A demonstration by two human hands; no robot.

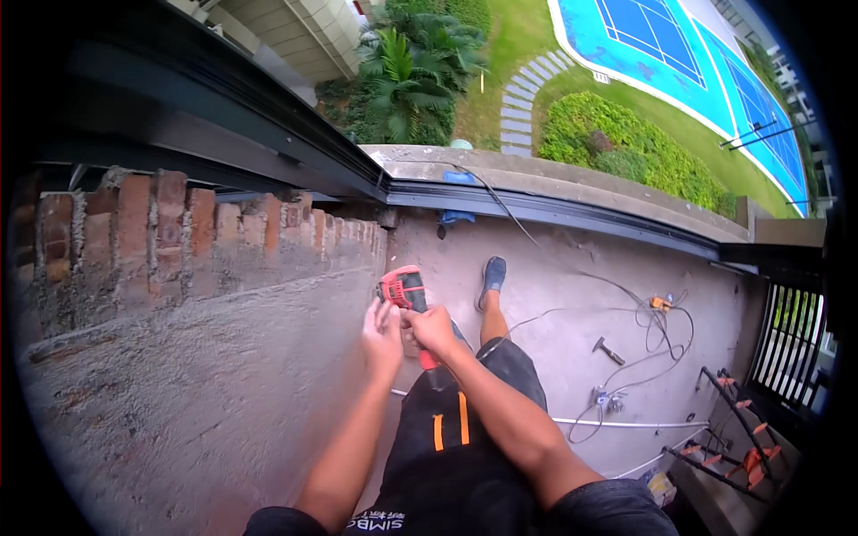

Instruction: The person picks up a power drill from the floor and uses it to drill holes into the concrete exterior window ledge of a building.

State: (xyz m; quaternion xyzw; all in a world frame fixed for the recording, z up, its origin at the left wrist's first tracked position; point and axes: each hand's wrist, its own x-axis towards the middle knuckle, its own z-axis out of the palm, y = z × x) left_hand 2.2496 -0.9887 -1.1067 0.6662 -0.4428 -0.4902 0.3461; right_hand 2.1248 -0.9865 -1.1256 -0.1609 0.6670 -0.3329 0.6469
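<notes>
A red-and-black power tool is held up in front of my body, close to the wall on the left. My right hand is closed around its grip, and the grip's red lower end shows below the fingers. My left hand is beside the tool's left side, fingers bent and drawn together near its front end. Whatever those fingers may pinch is too small or hidden to make out.
A brick wall with a rough rendered face runs along the left. On the floor lie a hammer, an orange tool, looping cables, a grey tool and a white pipe. A folding ladder stands right; a dark frame borders the far edge.
</notes>
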